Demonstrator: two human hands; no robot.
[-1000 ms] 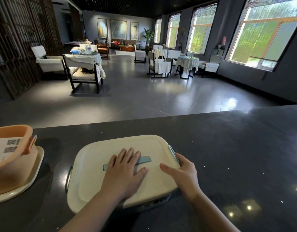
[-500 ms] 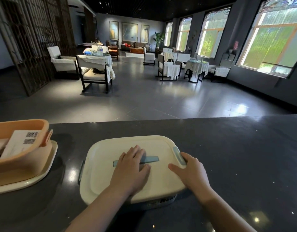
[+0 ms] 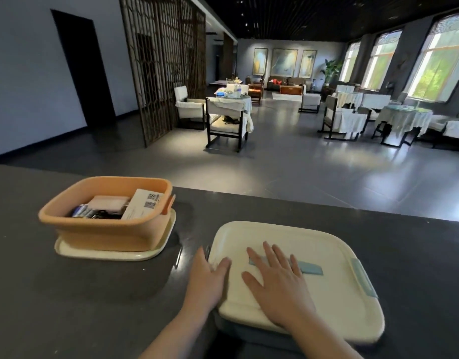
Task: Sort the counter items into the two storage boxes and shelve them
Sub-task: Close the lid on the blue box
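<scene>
A grey storage box [image 3: 249, 330] with its cream lid [image 3: 314, 244] on sits on the dark counter in front of me. The lid has a blue handle [image 3: 310, 268] and a blue latch [image 3: 363, 281] at its right edge. My right hand [image 3: 280, 283] lies flat on the lid's middle, fingers spread over the handle. My left hand [image 3: 207, 278] touches the lid's left edge, thumb on the rim. An open orange box [image 3: 101, 229] stands to the left on its own cream lid [image 3: 156, 252], holding a white card, a pink case and small dark items.
The dark counter [image 3: 68, 307] runs left and right, and its far edge drops to a tiled floor. Beyond it stand chairs and covered tables [image 3: 228, 112], a wooden lattice screen [image 3: 161, 60] and windows [image 3: 440, 66] on the right.
The view has swung left, bringing the orange box fully into sight. My right hand moved from the lid's right edge to its middle. My left hand moved from the middle to the left edge.
</scene>
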